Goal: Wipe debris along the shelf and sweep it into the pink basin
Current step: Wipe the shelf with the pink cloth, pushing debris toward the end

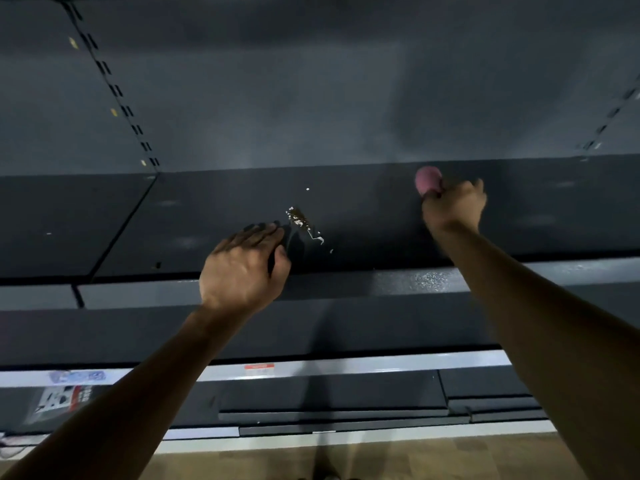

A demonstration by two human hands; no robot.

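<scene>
One dark grey metal shelf [363, 209] carries one small patch of brown and white debris [301, 220]. Left hand [242, 268]: fingers extended flat, just beside the debris. Right hand [453, 206]: curled around one pink cloth [427, 181], well apart from the debris

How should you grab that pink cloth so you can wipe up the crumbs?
Best to take the pink cloth the way the right hand has it: bunched in a fist from the near side, with a wad left sticking out past the grip on the left. That bare wad faces the crumbs, so it can likely push them along the shelf.
</scene>
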